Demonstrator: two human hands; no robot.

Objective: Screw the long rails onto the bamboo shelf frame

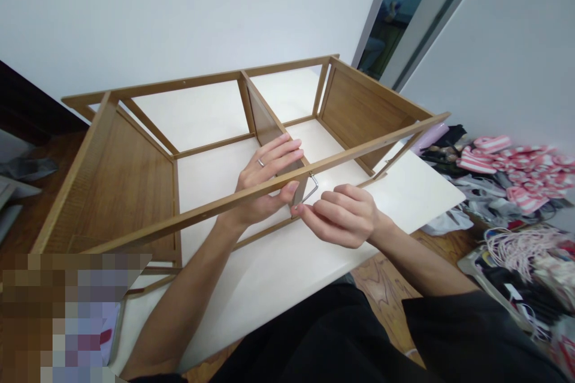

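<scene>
I find the wooden frame (377,146) resting on the white surface (242,305), close to the wall (179,6), with its end panels upright and the divider (265,114) between them. My left hand (265,179) reaches under the near upper rail (224,202); its fingers lie along the divider, thumb apart from them. My right hand (341,215) is on the near side of that rail, fingers curled together, forefinger reaching to the bent metal key (315,183). I cannot tell whether they clamp it. The key's upper end meets the joint of rail and divider. Room for my right hand is on its near side, above a strip of surface running to the near edge. The surface's right corner projects beyond the frame, near bagged goods and striped fabric (530,173) at the right.
</scene>
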